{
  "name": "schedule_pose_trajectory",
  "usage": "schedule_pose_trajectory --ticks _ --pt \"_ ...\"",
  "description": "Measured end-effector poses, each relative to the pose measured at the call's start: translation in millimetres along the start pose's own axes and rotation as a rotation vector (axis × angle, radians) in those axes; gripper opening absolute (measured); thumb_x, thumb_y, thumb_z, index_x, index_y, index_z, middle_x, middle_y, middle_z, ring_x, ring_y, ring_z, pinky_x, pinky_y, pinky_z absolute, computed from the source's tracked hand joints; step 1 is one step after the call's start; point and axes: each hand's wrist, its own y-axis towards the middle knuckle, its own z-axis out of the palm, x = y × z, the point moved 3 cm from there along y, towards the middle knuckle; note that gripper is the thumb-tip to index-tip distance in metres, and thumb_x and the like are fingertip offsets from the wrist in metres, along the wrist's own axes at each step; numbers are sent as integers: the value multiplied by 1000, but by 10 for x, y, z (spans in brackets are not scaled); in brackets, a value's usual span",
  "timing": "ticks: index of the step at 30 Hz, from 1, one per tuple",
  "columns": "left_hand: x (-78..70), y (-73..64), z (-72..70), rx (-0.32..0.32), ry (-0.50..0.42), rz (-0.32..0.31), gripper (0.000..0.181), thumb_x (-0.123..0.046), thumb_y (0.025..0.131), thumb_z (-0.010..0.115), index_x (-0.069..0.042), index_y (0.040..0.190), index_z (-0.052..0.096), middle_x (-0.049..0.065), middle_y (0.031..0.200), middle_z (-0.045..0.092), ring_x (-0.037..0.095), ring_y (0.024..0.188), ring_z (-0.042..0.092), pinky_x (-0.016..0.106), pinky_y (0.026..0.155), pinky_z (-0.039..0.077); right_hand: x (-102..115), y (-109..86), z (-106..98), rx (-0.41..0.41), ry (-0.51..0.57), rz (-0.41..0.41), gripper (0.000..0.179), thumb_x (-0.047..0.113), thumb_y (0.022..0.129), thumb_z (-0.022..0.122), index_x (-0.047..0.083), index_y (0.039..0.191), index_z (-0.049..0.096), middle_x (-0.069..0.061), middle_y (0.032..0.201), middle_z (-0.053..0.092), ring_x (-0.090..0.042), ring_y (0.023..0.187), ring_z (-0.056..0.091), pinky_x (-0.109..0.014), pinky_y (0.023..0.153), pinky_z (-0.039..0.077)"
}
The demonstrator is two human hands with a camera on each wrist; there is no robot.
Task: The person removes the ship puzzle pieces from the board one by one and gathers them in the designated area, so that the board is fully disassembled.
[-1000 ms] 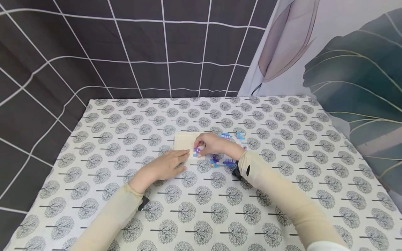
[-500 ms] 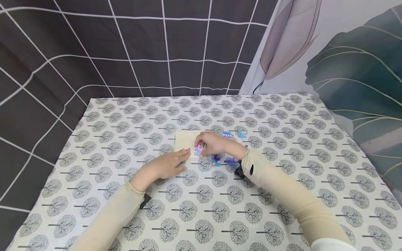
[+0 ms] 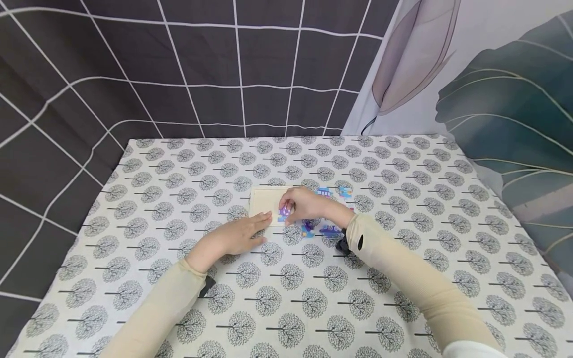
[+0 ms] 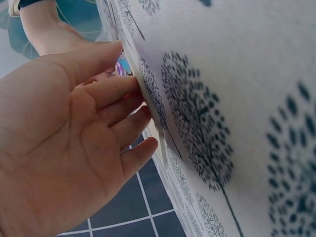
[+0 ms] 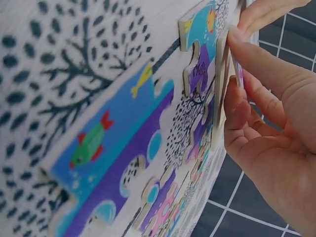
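Observation:
A pale wooden puzzle board [image 3: 264,198] lies flat on the cloth. Over its right part, my right hand [image 3: 306,204] pinches a purple and blue jigsaw piece [image 3: 284,212] between thumb and fingers. In the right wrist view that piece [image 5: 240,74] shows only as a thin edge, mostly covered by the fingers. My left hand [image 3: 239,234] rests its fingertips on the board's near left edge. The left wrist view shows this hand [image 4: 74,128] with fingers extended and slightly bent, touching the board's side [image 4: 154,111].
Several loose jigsaw pieces lie right of the board, among them a blue and purple one with a green fish [image 5: 94,143] and an orange and blue one [image 3: 307,229]. The cloth [image 3: 291,298] has a tree print. A dark grid curtain [image 3: 201,64] hangs behind.
The pinched piece now shows more blue and has turned or shifted slightly over the board's right part. The left hand keeps its place on the board's edge.

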Motion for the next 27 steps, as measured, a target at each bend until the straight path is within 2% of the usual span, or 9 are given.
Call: schedule_pose_trajectory --ticks 5,12,19,27 --pt "-19 2 -3 4 -1 0 56 -29 98 44 -3 145 27 7 154 16 26 141 18 46 115 15 -25 -35 -4 -28 -6 -22 41 19 66 83 2 101 67 -3 89 63 -11 79 59 -17 72 51" --pt "-27 13 13 -15 -7 24 57 -28 98 46 0 144 29 9 154 19 28 141 20 45 116 16 -50 -124 -38 -70 49 -103 37 19 68 82 2 99 68 -3 86 62 -11 75 58 -16 66 52" --pt "-22 10 8 -24 -28 9 56 -27 97 46 1 144 30 10 154 20 28 141 21 44 116 17 -15 -262 -144 -98 71 -144 34 20 71 80 6 100 68 -1 93 64 -12 83 59 -19 71 53" --pt "-12 19 -2 -23 -40 -3 56 -27 97 47 -1 145 29 8 154 19 28 141 19 44 116 15 -64 -518 -205 -129 45 -111 33 23 75 77 9 104 68 3 96 64 -12 88 60 -23 79 53"
